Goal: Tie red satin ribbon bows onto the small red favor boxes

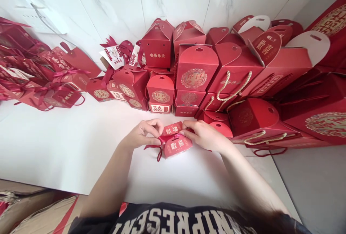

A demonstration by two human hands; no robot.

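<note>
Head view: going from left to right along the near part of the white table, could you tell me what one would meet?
Left hand → small red gift box held between both hands → right hand → large red box with rope handle.

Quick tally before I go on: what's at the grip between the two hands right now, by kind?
small red box: 1
dark red ribbon on it: 1
hands, left hand and right hand: 2
Total: 4

My white worktop [67, 147] carries red gift boxes [194, 71] stacked along the wall. Ribboned ones [62, 86] (smaller) lie left.
</note>
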